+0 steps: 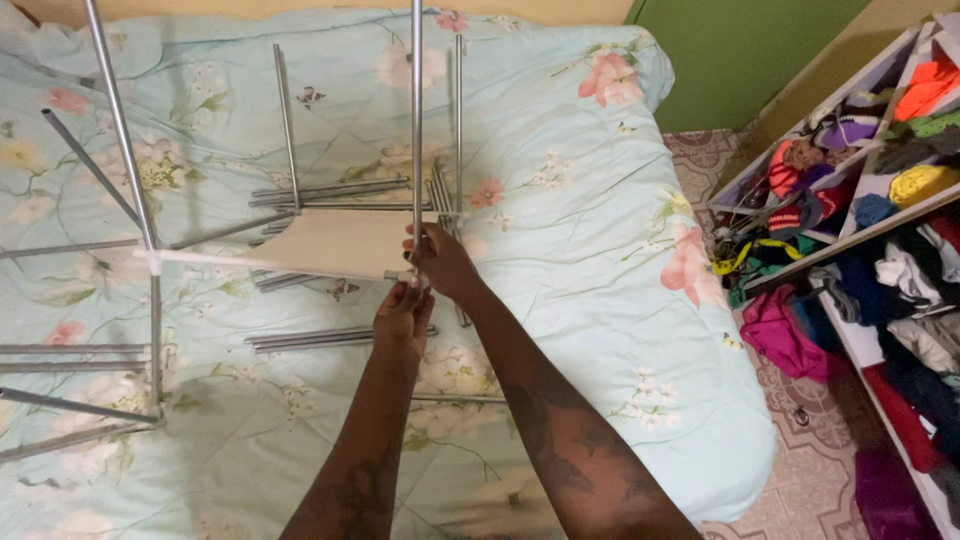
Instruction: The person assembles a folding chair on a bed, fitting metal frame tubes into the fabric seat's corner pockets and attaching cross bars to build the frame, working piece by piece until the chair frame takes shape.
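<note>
Both hands meet mid-bed: the right hand [440,262] grips an upright metal rod [416,130], the left hand [403,315] closes around its lower joint just below. Loose metal tubes [330,190] lie scattered on the floral bedspread [600,250] around them. Beyond the bed's right edge, shelves [880,225] hold heaped clothes [900,270].

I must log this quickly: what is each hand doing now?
Left hand: closed on the joint of the metal rack frame.
Right hand: closed around the upright metal tube.
</note>
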{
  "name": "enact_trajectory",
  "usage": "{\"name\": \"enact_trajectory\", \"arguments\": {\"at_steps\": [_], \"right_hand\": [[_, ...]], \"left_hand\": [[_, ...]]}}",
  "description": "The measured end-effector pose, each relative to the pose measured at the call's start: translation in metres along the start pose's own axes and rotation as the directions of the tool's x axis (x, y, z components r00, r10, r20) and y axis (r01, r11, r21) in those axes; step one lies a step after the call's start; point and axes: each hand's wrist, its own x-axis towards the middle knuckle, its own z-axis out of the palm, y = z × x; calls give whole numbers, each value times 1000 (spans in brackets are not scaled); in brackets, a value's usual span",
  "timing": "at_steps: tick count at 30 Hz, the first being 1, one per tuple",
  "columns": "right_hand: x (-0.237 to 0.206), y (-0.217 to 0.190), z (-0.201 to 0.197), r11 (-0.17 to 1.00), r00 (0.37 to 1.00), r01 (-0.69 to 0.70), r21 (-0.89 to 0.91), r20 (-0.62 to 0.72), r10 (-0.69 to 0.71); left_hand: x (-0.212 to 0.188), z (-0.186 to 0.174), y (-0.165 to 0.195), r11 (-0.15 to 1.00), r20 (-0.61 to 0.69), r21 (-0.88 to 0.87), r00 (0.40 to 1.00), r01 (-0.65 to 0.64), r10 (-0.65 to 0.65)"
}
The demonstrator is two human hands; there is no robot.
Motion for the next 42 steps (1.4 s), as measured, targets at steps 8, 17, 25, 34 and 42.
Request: {"name": "enact_trajectory", "arguments": {"at_steps": [8, 17, 25, 34, 42], "right_hand": [[-11, -3, -3, 981, 990, -38, -188, -139, 12], [-13, 12, -17, 906, 1000, -26, -422, 3, 30], [-12, 7, -21, 988, 994, -10, 154, 105, -6], [-24, -4, -6, 797, 991, -94, -596, -131, 19], [-7, 0, -43, 994, 969, -109, -24, 220, 112]], "left_hand": [[-5, 0, -3, 1000, -48, 26, 999, -10, 11], [-14, -9, -20, 1000, 12, 17, 1000, 24, -24], [-13, -8, -22, 1000, -36, 11, 999, 24, -23], [-18, -12, -27, 998, -48, 33, 998, 49, -48], [-20, -14, -23, 995, -35, 93, 998, 49, -45]]}}
